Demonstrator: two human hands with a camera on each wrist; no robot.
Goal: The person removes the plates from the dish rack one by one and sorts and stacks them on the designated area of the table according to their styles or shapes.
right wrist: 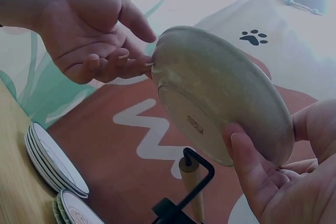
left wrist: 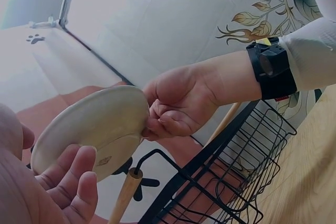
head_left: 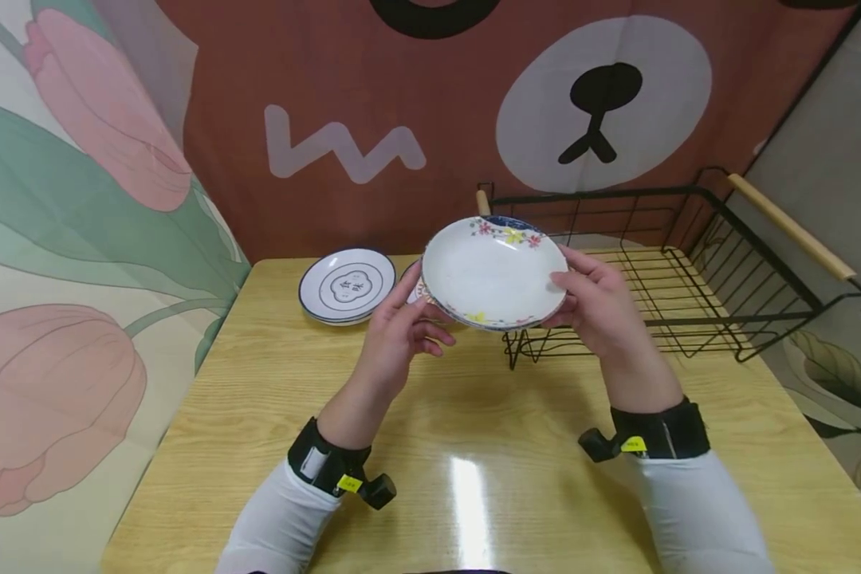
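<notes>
A white plate with painted flowers and a blue patch on its rim is held up above the table, tilted. My right hand grips its right edge, thumb over the rim and fingers underneath. At the left edge, my left hand has its thumb by the rim and fingers at the underside; the lower fingers curl loosely. Both wrist views show the plate's pale underside, with a foot ring and a small stamp. Behind the left hand stands a stack of blue-rimmed plates. Another patterned dish is partly hidden beside it.
A black wire basket with wooden handles stands at the back right, partly behind the held plate. The wooden table meets a printed cloth backdrop at the back. Printed cloth also hangs at both sides.
</notes>
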